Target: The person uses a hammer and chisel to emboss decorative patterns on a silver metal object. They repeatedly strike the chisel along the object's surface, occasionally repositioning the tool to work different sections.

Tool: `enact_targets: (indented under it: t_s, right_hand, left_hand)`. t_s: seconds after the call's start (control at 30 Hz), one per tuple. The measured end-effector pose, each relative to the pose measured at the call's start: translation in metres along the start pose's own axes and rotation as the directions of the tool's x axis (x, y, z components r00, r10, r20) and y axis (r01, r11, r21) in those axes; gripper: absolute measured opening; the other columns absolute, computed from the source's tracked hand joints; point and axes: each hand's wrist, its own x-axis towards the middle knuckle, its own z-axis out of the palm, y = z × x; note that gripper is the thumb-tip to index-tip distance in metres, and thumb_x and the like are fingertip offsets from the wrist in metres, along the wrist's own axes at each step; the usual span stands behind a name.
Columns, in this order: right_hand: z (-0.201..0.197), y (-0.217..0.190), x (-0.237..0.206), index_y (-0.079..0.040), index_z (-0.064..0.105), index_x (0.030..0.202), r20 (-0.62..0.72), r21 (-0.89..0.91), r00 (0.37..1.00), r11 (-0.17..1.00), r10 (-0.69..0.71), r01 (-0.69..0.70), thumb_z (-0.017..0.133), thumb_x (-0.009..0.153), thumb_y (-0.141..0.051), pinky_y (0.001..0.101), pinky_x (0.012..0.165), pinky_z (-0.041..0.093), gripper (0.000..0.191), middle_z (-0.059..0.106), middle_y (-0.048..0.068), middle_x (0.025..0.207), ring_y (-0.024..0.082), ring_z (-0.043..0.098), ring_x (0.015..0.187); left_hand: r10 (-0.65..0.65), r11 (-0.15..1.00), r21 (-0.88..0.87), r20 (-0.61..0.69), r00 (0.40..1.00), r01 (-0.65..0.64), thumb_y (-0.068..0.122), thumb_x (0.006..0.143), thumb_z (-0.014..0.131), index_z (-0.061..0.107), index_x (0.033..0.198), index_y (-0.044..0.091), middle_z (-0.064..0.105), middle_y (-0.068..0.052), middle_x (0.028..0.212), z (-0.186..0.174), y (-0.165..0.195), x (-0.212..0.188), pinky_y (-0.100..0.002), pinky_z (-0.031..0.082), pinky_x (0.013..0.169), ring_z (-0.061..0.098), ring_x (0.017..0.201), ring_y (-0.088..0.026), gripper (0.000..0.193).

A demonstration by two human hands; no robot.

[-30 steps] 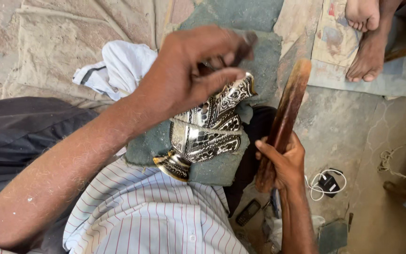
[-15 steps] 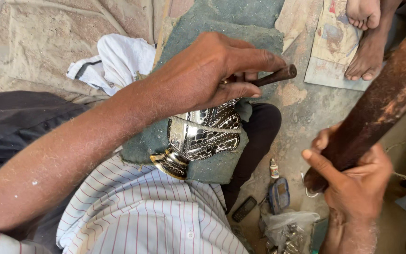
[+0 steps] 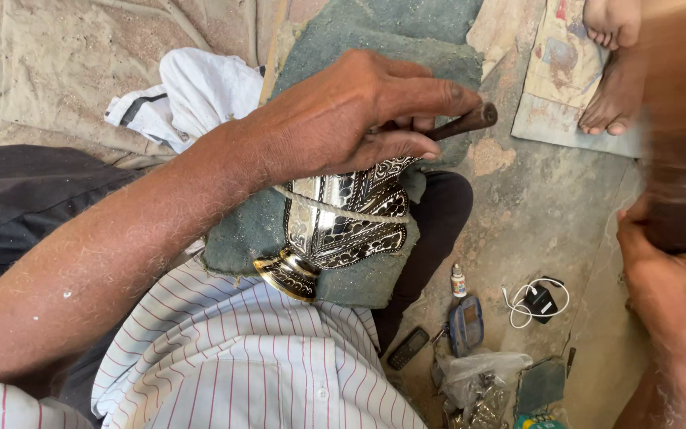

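Observation:
My left hand (image 3: 351,119) is closed around a dark metal chisel (image 3: 466,123), whose butt end sticks out to the right past my fingers. Under that hand lies an engraved silver vase (image 3: 343,226) with a brass foot, tied by a cord onto a green felt pad (image 3: 256,230) on my lap. My right hand (image 3: 668,294) is at the right edge, gripping a brown wooden mallet (image 3: 680,143) that is raised high and blurred. The chisel's tip is hidden behind my left hand.
On the stone floor by my knee lie a small bottle (image 3: 458,280), two phones (image 3: 467,324), a charger with white cable (image 3: 540,300) and a plastic bag of metal bits (image 3: 482,381). Another person's bare feet (image 3: 617,87) rest at top right. White cloth (image 3: 200,91) lies at the top left.
The right hand has swung the mallet up from beside the vase toward the camera, out to the right edge. The left hand keeps the chisel over the vase, shifted slightly.

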Motion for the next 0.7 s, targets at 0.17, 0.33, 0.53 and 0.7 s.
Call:
enact_targets:
  t_s: [0.17, 0.33, 0.53, 0.7]
  right_hand:
    - [-0.013, 0.007, 0.008, -0.003, 0.057, 0.106, 0.063, -0.157, 0.993, 0.984, 0.098, -0.088, 0.061, 0.107, 0.0, 0.0234, 0.062, 0.042, 0.005, 0.056, 0.006, 0.085, 0.011, 0.053, 0.067]
    - [-0.01, -0.003, 0.015, -0.021, 0.055, 0.101, 0.034, 0.329, 0.95, 0.894, 0.311, -0.305, 0.064, 0.095, -0.007, 0.021, 0.055, 0.053, 0.018, 0.056, -0.011, 0.089, 0.004, 0.062, 0.063]
    - [-0.012, 0.018, 0.009, -0.007, 0.058, 0.112, 0.001, -0.489, 0.962, 0.84, -0.272, 0.237, 0.076, 0.109, 0.001, 0.0325, 0.063, 0.054, 0.02, 0.061, 0.004, 0.094, 0.016, 0.064, 0.071]
    - [-0.017, 0.044, -0.006, -0.001, 0.05, 0.125, 0.033, 0.002, 0.999, 1.0, -0.017, 0.017, 0.063, 0.111, 0.017, 0.0279, 0.074, 0.047, 0.027, 0.054, 0.002, 0.101, 0.013, 0.056, 0.083]
  left_hand:
    - [-0.009, 0.999, -0.053, 0.017, 1.0, 0.01, 0.022, 0.106, 0.078, 0.061, 0.137, 0.003, 0.069, -0.011, 0.1, -0.003, -0.003, -0.001, -0.043, 0.058, 0.08, 0.073, 0.093, -0.027, 0.04]
    - [-0.034, 0.999, -0.017, 0.016, 0.999, 0.034, 0.021, 0.1, 0.081, 0.062, 0.135, 0.002, 0.069, -0.012, 0.1, -0.002, -0.002, 0.005, -0.043, 0.056, 0.074, 0.072, 0.088, -0.027, 0.044]
    - [-0.015, 1.0, 0.017, 0.011, 1.0, 0.015, 0.02, 0.101, 0.081, 0.061, 0.136, 0.001, 0.07, -0.012, 0.101, 0.003, 0.002, 0.009, -0.042, 0.058, 0.076, 0.074, 0.089, -0.026, 0.044]
    - [-0.049, 0.998, 0.024, -0.004, 0.999, 0.049, 0.018, 0.102, 0.077, 0.06, 0.138, 0.001, 0.073, -0.013, 0.113, 0.007, 0.005, 0.008, -0.039, 0.062, 0.081, 0.076, 0.097, -0.024, 0.043]
